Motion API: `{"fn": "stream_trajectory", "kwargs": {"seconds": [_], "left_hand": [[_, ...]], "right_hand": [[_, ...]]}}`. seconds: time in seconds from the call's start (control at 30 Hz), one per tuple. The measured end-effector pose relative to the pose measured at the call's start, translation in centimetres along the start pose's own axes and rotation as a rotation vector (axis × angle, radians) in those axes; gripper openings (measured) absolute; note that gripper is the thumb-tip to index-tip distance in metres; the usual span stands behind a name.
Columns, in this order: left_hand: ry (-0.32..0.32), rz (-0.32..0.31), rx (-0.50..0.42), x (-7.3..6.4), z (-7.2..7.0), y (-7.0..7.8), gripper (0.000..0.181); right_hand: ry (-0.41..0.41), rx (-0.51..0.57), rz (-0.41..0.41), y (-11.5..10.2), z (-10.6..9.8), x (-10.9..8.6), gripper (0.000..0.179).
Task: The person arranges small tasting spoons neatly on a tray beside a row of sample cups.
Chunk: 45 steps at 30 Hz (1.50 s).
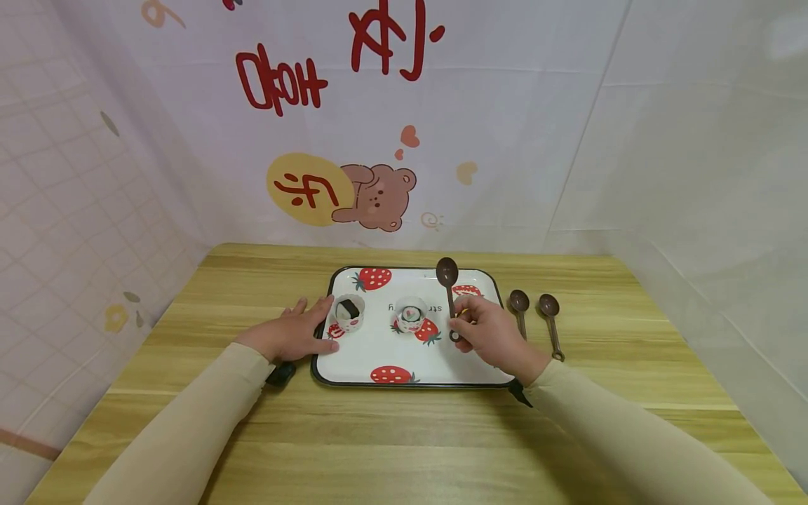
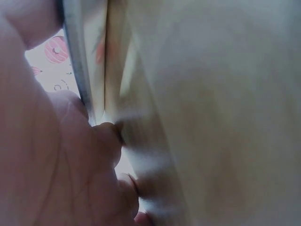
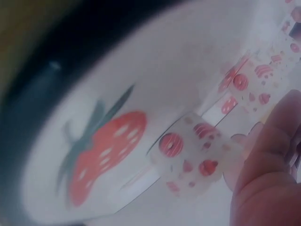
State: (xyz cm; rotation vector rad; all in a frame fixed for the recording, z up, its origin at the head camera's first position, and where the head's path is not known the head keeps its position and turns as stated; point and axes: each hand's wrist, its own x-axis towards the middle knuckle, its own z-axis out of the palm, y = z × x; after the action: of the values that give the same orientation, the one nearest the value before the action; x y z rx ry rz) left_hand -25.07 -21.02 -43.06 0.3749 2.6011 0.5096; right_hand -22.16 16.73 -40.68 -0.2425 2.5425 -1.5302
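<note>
A brown spoon (image 1: 447,272) points bowl-first away from me over the right part of the strawberry-print tray (image 1: 353,365). My right hand (image 1: 492,335) pinches it low on the handle, near the ring at its end. My left hand (image 1: 287,335) rests at the tray's left edge, thumb over the white surface and fingers stretched out beside the rim. Close to those fingertips stands a small printed cup (image 1: 356,324) holding a white piece with a dark strip. Mid-tray, a second cup (image 1: 402,324) holds a round sushi-like piece; its donut print shows in the right wrist view.
Two more brown spoons, a nearer one (image 1: 520,301) and a farther one (image 1: 550,306), lie on the wooden table (image 1: 391,442) right of the tray. My right forearm passes close to their handles. A printed white curtain (image 1: 505,126) hangs behind the table.
</note>
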Motion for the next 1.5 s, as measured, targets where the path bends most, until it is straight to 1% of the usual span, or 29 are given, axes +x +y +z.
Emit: {"fn": "stream_trajectory", "kwargs": {"seconds": [0.13,0.37,0.63,0.7,0.9,0.97,1.17,1.23,1.4,1.5], "left_hand": [[0.000,-0.001,0.002,0.0,0.0,0.0,0.110],[-0.004,-0.018,0.007,0.2,0.0,0.0,0.111],[0.001,-0.010,0.001,-0.1,-0.1,0.3,0.109],[0.003,-0.008,-0.002,-0.2,-0.2,0.3,0.108],[0.005,0.002,0.006,-0.3,-0.2,0.4,0.107],[0.004,0.002,0.006,-0.3,-0.2,0.4,0.107],[0.002,0.002,0.002,-0.2,-0.2,0.3,0.107],[0.002,0.002,0.002,-0.2,-0.2,0.2,0.107],[0.001,-0.001,0.001,-0.1,-0.2,0.2,0.108],[0.000,-0.006,-0.002,-0.1,-0.2,0.2,0.108]], "right_hand": [[-0.009,0.001,-0.020,-0.2,0.6,0.2,0.014],[-0.013,-0.008,0.028,-0.6,1.4,0.4,0.019],[-0.013,-0.031,0.022,-1.5,1.5,0.4,0.017],[-0.015,-0.044,0.019,-1.9,1.4,0.4,0.019],[-0.035,0.027,0.014,-2.7,2.1,0.9,0.025],[-0.039,0.052,0.011,-3.0,2.5,1.1,0.024],[-0.032,0.046,0.001,-3.8,3.6,1.6,0.023],[-0.039,0.061,0.011,-4.0,4.0,1.9,0.024],[-0.071,0.144,0.059,-4.5,4.9,2.3,0.025],[-0.092,0.155,0.075,-4.8,5.5,2.4,0.026]]}}
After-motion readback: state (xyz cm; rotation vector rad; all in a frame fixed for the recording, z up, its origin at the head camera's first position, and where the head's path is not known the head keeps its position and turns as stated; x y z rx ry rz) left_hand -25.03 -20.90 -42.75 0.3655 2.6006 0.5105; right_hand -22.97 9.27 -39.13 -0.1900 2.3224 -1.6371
